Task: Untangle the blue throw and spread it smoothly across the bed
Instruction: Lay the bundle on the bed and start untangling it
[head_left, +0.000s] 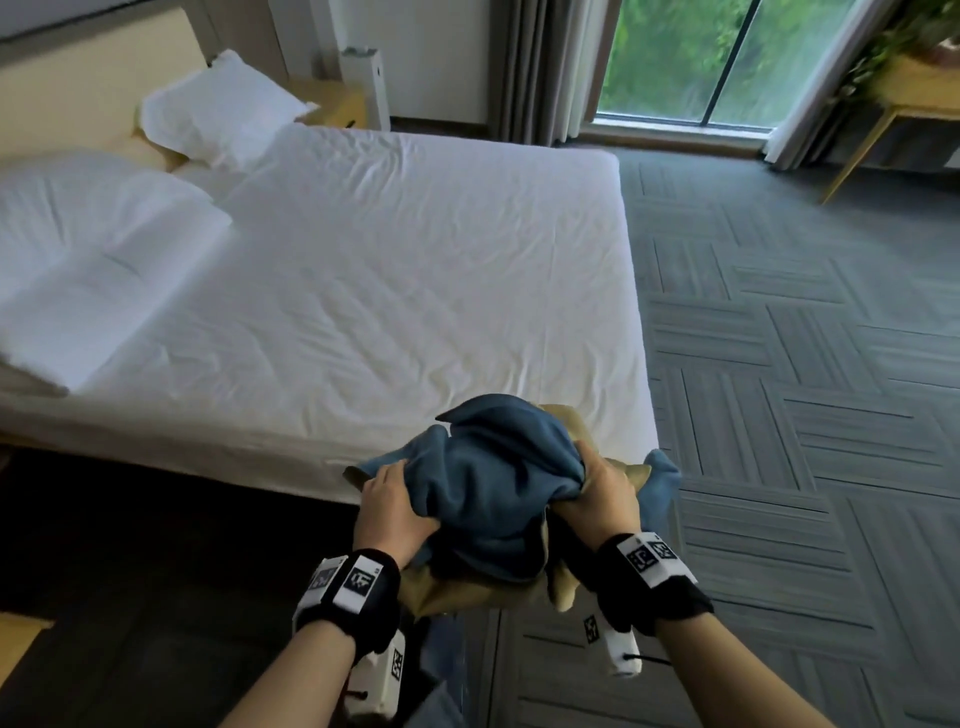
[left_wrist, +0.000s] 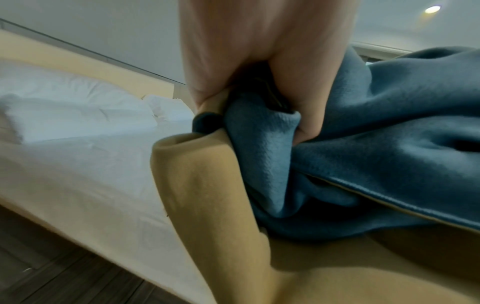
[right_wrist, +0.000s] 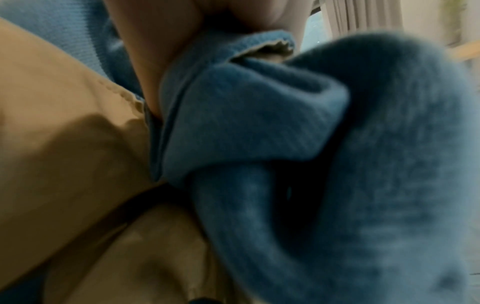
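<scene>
The blue throw (head_left: 498, 467), tan on its other side, is a crumpled bundle held in the air just off the near corner of the bed (head_left: 374, 270). My left hand (head_left: 392, 512) grips the bundle's left side, fingers curled into the fabric. My right hand (head_left: 602, 491) grips its right side, with a blue end hanging past it. In the left wrist view my left hand (left_wrist: 259, 82) bunches blue throw (left_wrist: 363, 144) folds over tan ones. The right wrist view is filled by the throw (right_wrist: 259, 123), with my right hand (right_wrist: 161, 61) clenched in it.
The bed has a wrinkled white sheet and two white pillows (head_left: 104, 260) at its head on the left. Grey patterned carpet (head_left: 805, 415) lies to the right. A window (head_left: 727, 57) with curtains and a wooden side table (head_left: 893, 114) stand at the back right.
</scene>
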